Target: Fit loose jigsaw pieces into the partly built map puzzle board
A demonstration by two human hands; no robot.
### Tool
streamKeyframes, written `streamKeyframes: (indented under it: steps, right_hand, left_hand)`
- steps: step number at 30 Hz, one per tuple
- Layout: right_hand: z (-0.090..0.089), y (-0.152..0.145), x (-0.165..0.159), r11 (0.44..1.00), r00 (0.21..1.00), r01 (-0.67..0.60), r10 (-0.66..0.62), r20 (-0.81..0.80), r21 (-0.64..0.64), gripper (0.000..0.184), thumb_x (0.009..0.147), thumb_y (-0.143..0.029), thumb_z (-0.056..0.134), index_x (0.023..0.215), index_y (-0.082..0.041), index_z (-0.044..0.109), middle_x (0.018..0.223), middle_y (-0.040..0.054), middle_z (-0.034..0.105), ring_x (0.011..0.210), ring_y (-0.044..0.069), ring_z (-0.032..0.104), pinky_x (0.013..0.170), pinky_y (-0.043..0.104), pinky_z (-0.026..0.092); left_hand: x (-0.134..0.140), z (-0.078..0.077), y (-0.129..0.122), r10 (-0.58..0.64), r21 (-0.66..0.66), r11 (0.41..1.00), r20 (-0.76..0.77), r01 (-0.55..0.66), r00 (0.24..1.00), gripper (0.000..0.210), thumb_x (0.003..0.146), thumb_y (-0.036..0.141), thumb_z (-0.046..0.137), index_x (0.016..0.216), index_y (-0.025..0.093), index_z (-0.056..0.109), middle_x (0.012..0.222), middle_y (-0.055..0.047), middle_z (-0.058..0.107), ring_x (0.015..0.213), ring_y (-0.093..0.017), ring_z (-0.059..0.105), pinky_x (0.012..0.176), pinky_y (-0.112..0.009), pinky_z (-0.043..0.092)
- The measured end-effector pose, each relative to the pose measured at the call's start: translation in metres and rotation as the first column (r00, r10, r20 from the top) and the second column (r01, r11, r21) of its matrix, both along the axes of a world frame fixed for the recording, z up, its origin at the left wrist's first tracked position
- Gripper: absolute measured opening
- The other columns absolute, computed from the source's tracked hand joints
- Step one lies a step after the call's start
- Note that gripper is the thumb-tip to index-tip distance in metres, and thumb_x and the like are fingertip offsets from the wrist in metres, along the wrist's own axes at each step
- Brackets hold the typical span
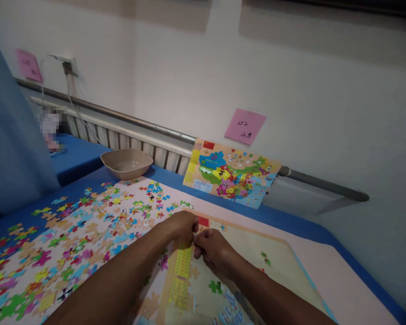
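My left hand (pixel 185 224) and my right hand (pixel 215 249) meet over the upper left corner of a partly assembled map jigsaw puzzle (pixel 274 257). The fingers of both are closed in a pinch, tips nearly touching; whatever lies between them is too small and covered to make out. Just beyond the fingertips a red flag section (pixel 203 221) shows in the puzzle's border. Below my left hand runs a joined yellow text strip (pixel 181 275). Inside the frame lie a green puzzle piece (pixel 215 286) and a joined white-and-blue patch (pixel 232 309), partly hidden by my right forearm.
Many loose puzzle pieces (pixel 88 230) spread over the pink sheet and blue table at left. A beige bowl (pixel 126 164) stands behind them. A printed map picture (pixel 230 174) leans against the wall rail (pixel 320 183). A blue curtain (pixel 13 135) hangs at far left.
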State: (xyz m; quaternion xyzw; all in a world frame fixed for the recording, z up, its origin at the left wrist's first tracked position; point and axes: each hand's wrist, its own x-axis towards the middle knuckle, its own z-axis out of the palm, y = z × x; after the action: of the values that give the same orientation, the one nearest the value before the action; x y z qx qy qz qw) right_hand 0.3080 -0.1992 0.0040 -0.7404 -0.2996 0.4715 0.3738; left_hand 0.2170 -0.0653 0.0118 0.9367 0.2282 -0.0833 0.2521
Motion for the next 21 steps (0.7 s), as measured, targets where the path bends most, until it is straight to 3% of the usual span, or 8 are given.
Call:
streamKeyframes:
  steps: [4,12,18,21]
  right_hand:
    - [-0.003,0.0,0.001,1.0,1.0,0.028,-0.028,-0.013,0.002,0.029,0.081,-0.014,0.049,0.052,-0.02,0.05,0.04,0.0008,0.048,0.03,0.009,0.024,0.038,0.027,0.009]
    - [-0.013,0.0,0.003,0.998,0.999,0.025,-0.024,-0.022,0.049,0.022,0.073,-0.016,0.05,0.051,-0.019,0.053,0.036,-0.0021,0.04,0.032,0.008,0.023,0.04,0.028,0.007]
    - [-0.015,0.0,0.004,0.998,1.0,0.002,-0.001,-0.019,0.062,0.03,0.079,-0.022,0.05,0.049,-0.019,0.055,0.035,-0.0009,0.038,0.032,0.01,0.023,0.04,0.029,0.008]
    - [-0.016,0.001,0.004,0.998,1.0,0.003,-0.004,0.007,0.058,0.026,0.075,-0.018,0.049,0.049,-0.018,0.056,0.035,-0.0013,0.037,0.033,0.009,0.024,0.041,0.029,0.008]
  left_hand:
    - [0.0,0.001,-0.001,-0.003,-0.001,1.0,0.004,0.003,1.0,0.036,0.073,0.012,0.082,0.107,0.02,0.075,0.102,-0.003,0.079,0.091,-0.022,0.07,0.069,-0.027,0.046]
    - [0.001,-0.004,0.002,-0.011,0.0,1.0,0.014,0.011,1.0,0.035,0.073,0.014,0.084,0.107,0.019,0.076,0.101,-0.002,0.079,0.088,-0.02,0.069,0.066,-0.026,0.044]
    - [0.001,-0.002,0.001,-0.007,0.0,1.0,0.018,0.007,1.0,0.033,0.075,0.015,0.083,0.107,0.019,0.076,0.099,-0.001,0.077,0.087,-0.02,0.069,0.07,-0.027,0.047]
    - [0.001,-0.001,0.0,-0.003,-0.006,1.0,0.011,0.004,1.0,0.033,0.075,0.013,0.083,0.107,0.018,0.076,0.1,-0.002,0.077,0.088,-0.021,0.069,0.072,-0.028,0.049]
